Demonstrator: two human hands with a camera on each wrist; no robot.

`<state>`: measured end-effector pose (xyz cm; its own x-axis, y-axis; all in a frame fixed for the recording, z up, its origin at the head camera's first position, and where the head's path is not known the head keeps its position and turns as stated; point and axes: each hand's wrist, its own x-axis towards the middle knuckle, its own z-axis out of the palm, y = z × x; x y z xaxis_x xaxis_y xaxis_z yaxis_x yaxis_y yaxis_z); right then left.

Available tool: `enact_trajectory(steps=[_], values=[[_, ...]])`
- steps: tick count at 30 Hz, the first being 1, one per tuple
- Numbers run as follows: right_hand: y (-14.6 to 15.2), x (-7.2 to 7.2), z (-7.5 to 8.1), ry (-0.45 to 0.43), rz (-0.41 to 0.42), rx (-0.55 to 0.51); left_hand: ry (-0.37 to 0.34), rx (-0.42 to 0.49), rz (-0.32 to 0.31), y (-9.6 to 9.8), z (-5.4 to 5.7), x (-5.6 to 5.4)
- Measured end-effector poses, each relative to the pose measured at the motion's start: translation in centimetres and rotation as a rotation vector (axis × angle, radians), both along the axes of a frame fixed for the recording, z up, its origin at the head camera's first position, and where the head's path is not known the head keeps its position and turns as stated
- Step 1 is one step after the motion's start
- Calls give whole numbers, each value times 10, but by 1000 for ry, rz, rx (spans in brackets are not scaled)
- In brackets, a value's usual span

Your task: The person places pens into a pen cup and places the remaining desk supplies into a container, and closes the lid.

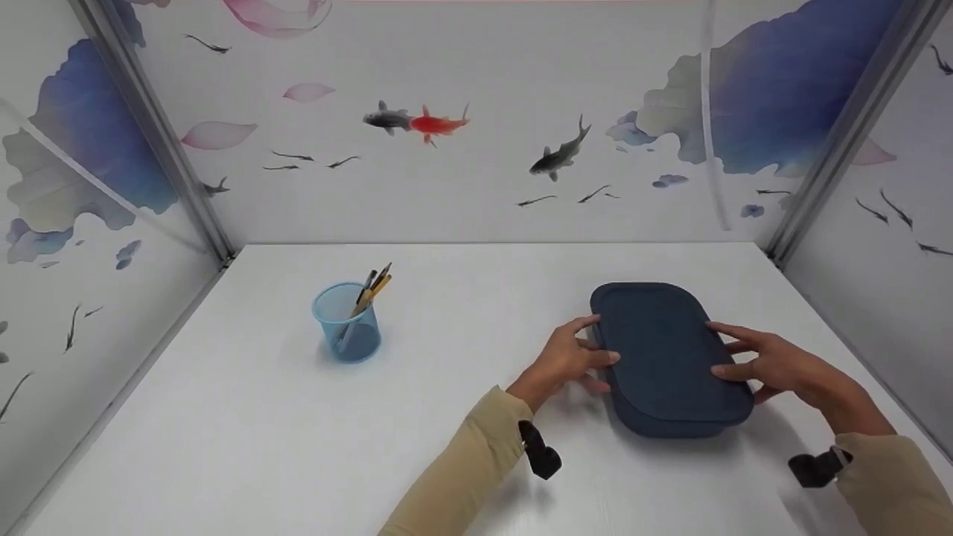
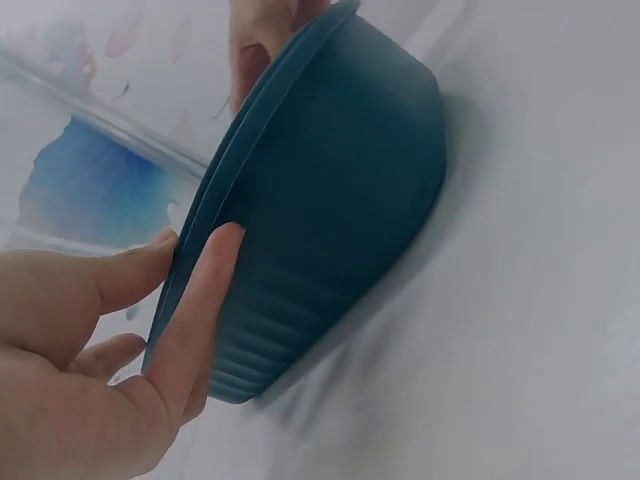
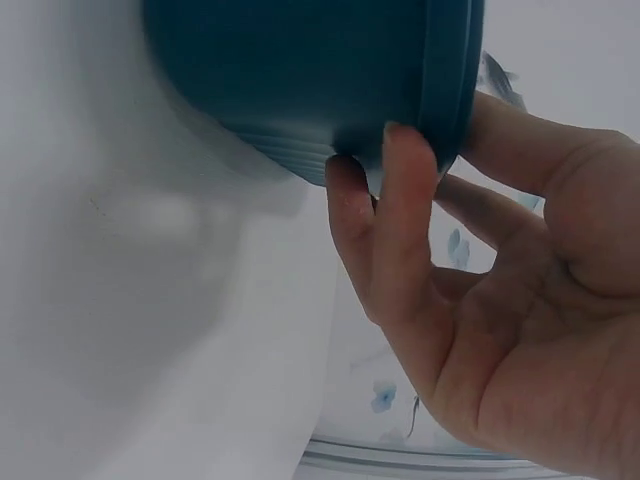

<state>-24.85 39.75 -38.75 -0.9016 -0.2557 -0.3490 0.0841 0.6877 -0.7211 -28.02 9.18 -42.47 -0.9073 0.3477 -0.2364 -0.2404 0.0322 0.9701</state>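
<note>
A dark blue lidded box (image 1: 659, 350) with rounded corners stands on the white table, right of centre in the head view. My left hand (image 1: 567, 356) grips the left side of its rim, thumb on the lid and fingers against the wall below. On the opposite side my right hand (image 1: 778, 363) holds the rim the same way. The left wrist view has the box wall (image 2: 330, 150) tapering toward its base, with ridges low down. From the right wrist, fingertips (image 3: 408, 150) press the wall under the lid's edge. What the box contains is hidden by the lid.
A light blue pen cup (image 1: 354, 335) with several pencils or pens (image 1: 374, 286) leaning in it stands on the left of the table (image 1: 461, 313). White panels printed with fish and petals (image 1: 461, 201) enclose the back and sides.
</note>
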Motion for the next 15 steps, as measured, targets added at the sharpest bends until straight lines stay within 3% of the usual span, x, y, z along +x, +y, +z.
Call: enact_trajectory(steps=[3, 7, 15], values=[[-2, -2, 1, 31, -11, 25, 66, -68, 19, -12, 5, -2], [-5, -3, 2, 80, -20, 81, 164, -167, 29, -41, 9, -10], [-21, -9, 5, 360, -13, 240, 357, -376, 84, -109, 27, -28]])
